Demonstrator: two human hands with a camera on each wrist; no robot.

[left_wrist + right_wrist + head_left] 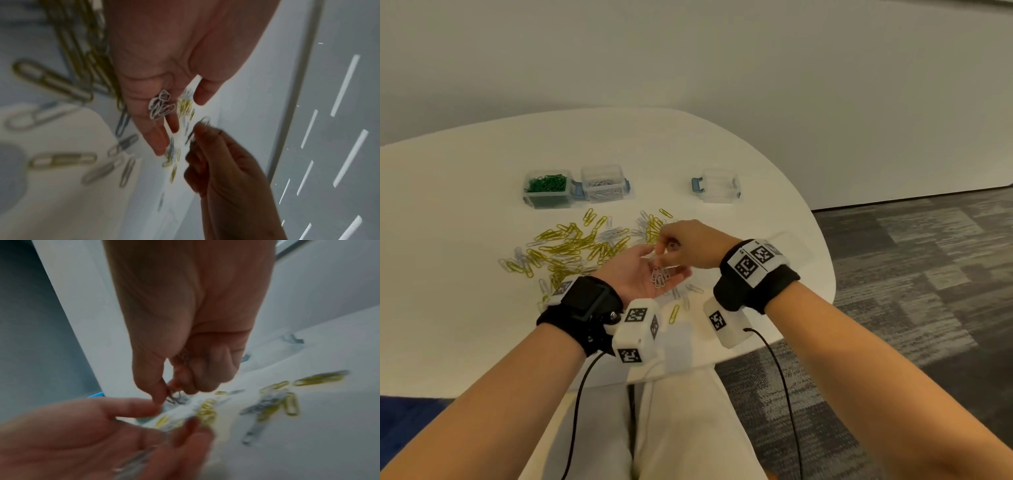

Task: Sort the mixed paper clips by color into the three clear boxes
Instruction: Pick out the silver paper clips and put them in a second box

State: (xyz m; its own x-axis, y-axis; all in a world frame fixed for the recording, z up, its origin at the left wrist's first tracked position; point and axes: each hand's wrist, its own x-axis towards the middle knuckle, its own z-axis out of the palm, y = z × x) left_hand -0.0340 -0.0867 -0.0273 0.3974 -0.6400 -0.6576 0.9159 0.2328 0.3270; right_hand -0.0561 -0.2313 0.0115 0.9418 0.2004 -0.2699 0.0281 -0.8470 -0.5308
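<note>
- Left hand (643,274), frame centre: palm up, fingers relaxed, cradling white paper clips (660,277).
- Right hand (688,245), just above: pinching one white clip (174,396).

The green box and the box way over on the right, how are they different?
The green box is packed with green clips; the right box looks empty. The green box stands touching the box of white clips; the right box stands alone, apart. Both are small clear boxes, lids off, on the white table.
</note>
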